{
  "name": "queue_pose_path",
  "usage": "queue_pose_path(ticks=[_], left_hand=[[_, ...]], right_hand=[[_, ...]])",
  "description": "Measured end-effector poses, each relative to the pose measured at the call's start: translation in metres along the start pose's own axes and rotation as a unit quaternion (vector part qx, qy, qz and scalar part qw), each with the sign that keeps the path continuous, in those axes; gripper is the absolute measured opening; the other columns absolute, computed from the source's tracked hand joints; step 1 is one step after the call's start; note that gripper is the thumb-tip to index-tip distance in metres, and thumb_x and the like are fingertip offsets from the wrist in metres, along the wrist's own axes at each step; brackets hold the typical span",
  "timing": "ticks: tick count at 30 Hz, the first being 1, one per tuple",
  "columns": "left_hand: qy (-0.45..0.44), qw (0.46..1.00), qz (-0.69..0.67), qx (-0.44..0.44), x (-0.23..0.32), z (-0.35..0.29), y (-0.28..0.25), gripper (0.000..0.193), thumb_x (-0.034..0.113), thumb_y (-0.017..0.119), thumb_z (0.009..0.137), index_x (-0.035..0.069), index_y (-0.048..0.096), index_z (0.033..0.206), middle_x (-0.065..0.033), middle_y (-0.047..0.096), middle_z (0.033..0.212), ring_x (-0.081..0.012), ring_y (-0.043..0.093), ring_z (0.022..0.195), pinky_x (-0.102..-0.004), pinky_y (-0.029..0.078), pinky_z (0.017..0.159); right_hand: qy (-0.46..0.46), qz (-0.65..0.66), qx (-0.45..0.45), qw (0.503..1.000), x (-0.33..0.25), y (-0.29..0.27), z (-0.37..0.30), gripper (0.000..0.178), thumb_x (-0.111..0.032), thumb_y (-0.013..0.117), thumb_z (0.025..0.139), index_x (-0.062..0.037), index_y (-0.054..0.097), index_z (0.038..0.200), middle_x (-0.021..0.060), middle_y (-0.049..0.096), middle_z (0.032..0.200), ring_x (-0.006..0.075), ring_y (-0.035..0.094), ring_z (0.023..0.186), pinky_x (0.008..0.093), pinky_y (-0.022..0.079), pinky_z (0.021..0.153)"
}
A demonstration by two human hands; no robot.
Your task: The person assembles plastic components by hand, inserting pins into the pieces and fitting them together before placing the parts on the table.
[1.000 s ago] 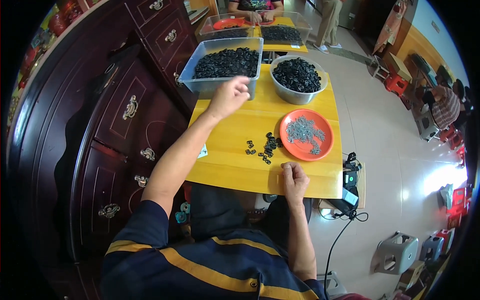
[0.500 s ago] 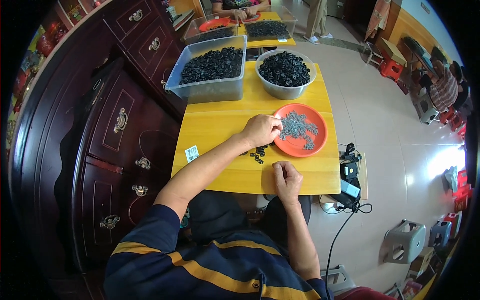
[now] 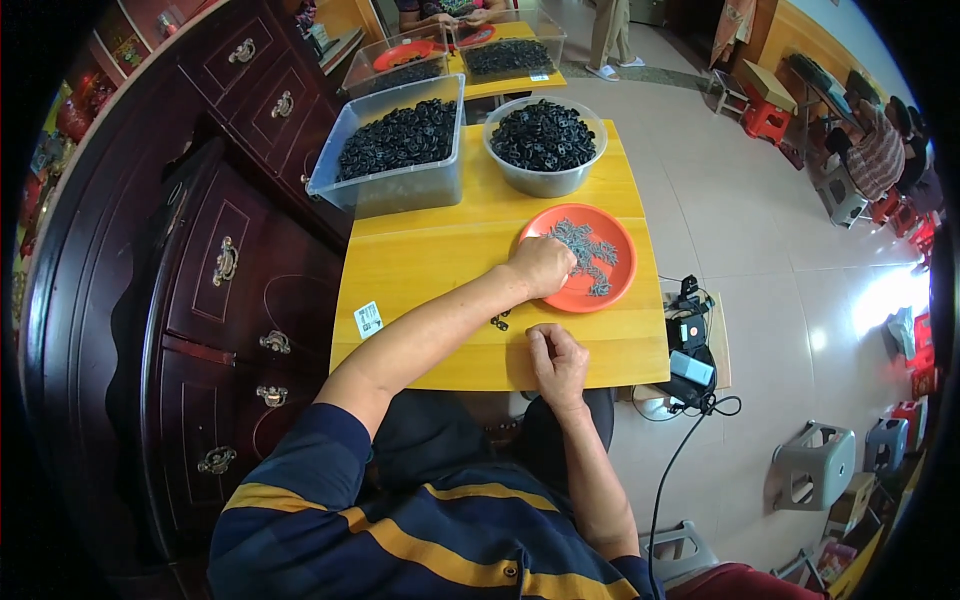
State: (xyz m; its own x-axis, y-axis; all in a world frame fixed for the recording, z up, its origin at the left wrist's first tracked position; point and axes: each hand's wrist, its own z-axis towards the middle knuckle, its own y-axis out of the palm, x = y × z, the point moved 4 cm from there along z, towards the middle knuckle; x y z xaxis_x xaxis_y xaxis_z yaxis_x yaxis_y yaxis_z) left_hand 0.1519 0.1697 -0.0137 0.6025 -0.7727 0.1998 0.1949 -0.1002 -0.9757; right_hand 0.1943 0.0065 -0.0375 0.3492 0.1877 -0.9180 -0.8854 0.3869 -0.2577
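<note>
My left hand (image 3: 543, 266) reaches over the left side of an orange-red plate (image 3: 622, 283), its fingers bent down against a heap of small grey metal pieces (image 3: 600, 250). Its fingertips are partly hidden, so what is pinched in them does not show. Near the front edge of the yellow table, my right hand (image 3: 560, 362) rests closed with the thumb pressed to the curled fingers; anything inside is out of sight. A few small black plastic pieces (image 3: 502, 321) lie beside my left wrist, partly covered by that forearm.
At the back stand a clear rectangular tub (image 3: 330, 190) and a round clear bowl (image 3: 598, 150), both full of black pieces. A dark drawer cabinet (image 3: 240, 310) flanks the table's left. Right of it are cables and a power adapter (image 3: 690, 368). Other people sit farther off.
My left hand has moved onto the plate, farther over the metal pieces. My right hand stays closed near the front edge. The whole view has shifted slightly.
</note>
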Motion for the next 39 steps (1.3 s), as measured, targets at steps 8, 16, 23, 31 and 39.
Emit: queue_pose_path(ticks=[8, 16, 23, 31, 39], left_hand=[[0.019, 0.989, 0.079, -0.120, 0.007, 0.004, -0.006, 0.014, 0.013, 0.061, 0.072, 0.003, 0.068, 0.078, -0.0169, 0.068, 0.084, -0.0343, 0.068, 0.083, -0.0472, 0.054, 0.072], [0.021, 0.958, -0.227, 0.175, -0.005, -0.048, -0.044, 0.008, 0.004, 0.058, 0.076, 0.003, 0.052, 0.080, -0.0144, 0.060, 0.072, -0.0323, 0.060, 0.063, -0.0395, 0.049, 0.059], [-0.117, 0.856, -0.415, 0.284, -0.040, -0.145, -0.040, 0.010, -0.005, 0.056, 0.080, 0.002, 0.058, 0.086, -0.0018, 0.057, 0.070, -0.0053, 0.051, 0.060, -0.0242, 0.043, 0.054], [-0.214, 0.848, -0.323, 0.361, -0.076, -0.233, -0.014, 0.009, -0.007, 0.059, 0.079, 0.000, 0.060, 0.083, -0.0029, 0.060, 0.073, -0.0073, 0.053, 0.058, -0.0239, 0.043, 0.053], [-0.206, 0.826, -0.329, 0.409, -0.079, -0.240, -0.003, 0.010, -0.009, 0.057, 0.079, -0.001, 0.059, 0.084, -0.0056, 0.059, 0.072, -0.0102, 0.055, 0.059, -0.0246, 0.044, 0.053]], right_hand=[[-0.009, -0.002, 0.000, 1.000, -0.001, 0.002, -0.001, 0.008, -0.010, 0.065, 0.089, -0.0029, 0.066, 0.086, 0.0151, 0.062, 0.068, 0.0246, 0.061, 0.057, 0.0342, 0.048, 0.057], [-0.027, -0.004, 0.017, 0.999, 0.000, 0.002, -0.001, 0.009, -0.009, 0.065, 0.090, -0.0004, 0.067, 0.087, 0.0061, 0.059, 0.063, 0.0099, 0.051, 0.054, 0.0270, 0.044, 0.054], [0.035, -0.015, -0.022, 0.999, 0.000, 0.004, 0.001, 0.010, -0.011, 0.066, 0.090, -0.0011, 0.067, 0.088, 0.0086, 0.059, 0.066, 0.0123, 0.053, 0.055, 0.0266, 0.045, 0.056], [-0.083, -0.102, -0.060, 0.990, -0.041, 0.029, 0.042, 0.009, -0.012, 0.065, 0.088, -0.0040, 0.065, 0.090, 0.0125, 0.067, 0.072, 0.0270, 0.066, 0.063, 0.0374, 0.052, 0.058], [-0.062, -0.399, -0.134, 0.905, -0.025, 0.058, 0.071, 0.017, -0.022, 0.067, 0.085, -0.0099, 0.069, 0.097, 0.0153, 0.070, 0.083, 0.0353, 0.069, 0.076, 0.0464, 0.054, 0.069]])
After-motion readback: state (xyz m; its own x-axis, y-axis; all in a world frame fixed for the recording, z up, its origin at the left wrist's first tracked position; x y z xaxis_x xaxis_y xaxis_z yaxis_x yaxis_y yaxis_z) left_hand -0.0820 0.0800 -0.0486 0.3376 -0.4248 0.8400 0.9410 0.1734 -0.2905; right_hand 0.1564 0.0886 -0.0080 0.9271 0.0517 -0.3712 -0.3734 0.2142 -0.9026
